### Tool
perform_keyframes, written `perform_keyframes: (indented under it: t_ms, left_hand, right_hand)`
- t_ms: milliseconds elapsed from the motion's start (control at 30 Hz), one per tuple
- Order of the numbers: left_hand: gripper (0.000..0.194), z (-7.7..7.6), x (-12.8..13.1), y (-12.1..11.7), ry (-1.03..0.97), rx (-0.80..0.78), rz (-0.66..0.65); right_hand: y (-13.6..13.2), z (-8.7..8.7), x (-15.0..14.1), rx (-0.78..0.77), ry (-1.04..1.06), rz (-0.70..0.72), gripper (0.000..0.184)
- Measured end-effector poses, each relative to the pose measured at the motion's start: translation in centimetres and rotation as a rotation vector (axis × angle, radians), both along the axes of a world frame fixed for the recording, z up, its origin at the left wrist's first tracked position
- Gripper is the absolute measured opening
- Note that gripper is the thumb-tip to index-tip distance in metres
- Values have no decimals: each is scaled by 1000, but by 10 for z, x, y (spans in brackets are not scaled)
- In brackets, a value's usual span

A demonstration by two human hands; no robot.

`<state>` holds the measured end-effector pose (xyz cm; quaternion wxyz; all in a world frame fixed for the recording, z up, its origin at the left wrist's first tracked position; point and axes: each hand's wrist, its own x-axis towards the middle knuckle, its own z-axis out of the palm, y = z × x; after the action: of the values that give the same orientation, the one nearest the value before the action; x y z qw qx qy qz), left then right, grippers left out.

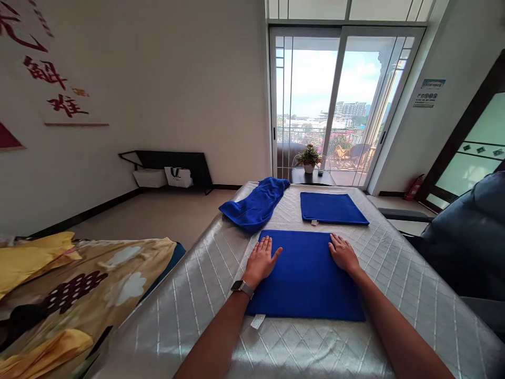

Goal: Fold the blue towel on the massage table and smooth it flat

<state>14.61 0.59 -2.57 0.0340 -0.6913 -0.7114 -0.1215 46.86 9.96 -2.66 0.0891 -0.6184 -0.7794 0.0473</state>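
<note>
A blue towel (305,276) lies folded flat in a rectangle on the silver quilted table cover (394,284). My left hand (261,260), with a watch on its wrist, rests flat and open on the towel's left edge. My right hand (342,252) lies flat and open on the towel's upper right corner. Behind it a second folded blue towel (332,208) lies flat. A crumpled blue towel (256,204) sits at the far left of the cover. A white label (258,321) sticks out at the near towel's front left corner.
A patterned yellow and brown cloth (79,295) lies heaped at the left. A dark sofa (469,237) stands at the right. Beyond the table a potted plant (309,158) sits on a small table before glass balcony doors (339,105). A black rack (169,166) holds white bags.
</note>
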Motion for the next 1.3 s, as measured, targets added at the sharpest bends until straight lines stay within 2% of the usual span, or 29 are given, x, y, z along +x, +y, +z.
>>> perform_keyframes:
  t_ms: [233, 367, 467, 633, 733, 867, 1067, 1200, 1300]
  left_hand:
    - [86, 7, 3, -2, -14, -30, 2]
    - [89, 9, 3, -1, -4, -65, -3]
    - [90, 7, 2, 0, 6, -63, -7]
    - [90, 2, -1, 4, -17, -15, -31]
    - [86, -1, -2, 5, -31, 12, -35]
    - [85, -3, -2, 5, -25, 22, -32]
    - [86, 5, -3, 3, -2, 40, -18]
    - [81, 14, 18, -3, 44, 68, -73]
    - [75, 17, 59, -9, 48, 55, -219]
  right_hand:
    - [-13, 12, -5, 95, -53, -43, 60]
    - [-31, 22, -2, 144, -117, -13, 59]
    - [-54, 22, 2, 98, -124, 14, 60]
    - [-83, 8, 8, -56, -102, 15, 65]
    - [-86, 3, 8, -104, -85, 3, 67]
    - [-83, 5, 9, -135, -72, 3, 70]
    - [-85, 12, 8, -190, -11, 7, 77]
    - [-87, 14, 5, -172, -11, 2, 75]
    - [-88, 15, 4, -173, 4, 4, 74]
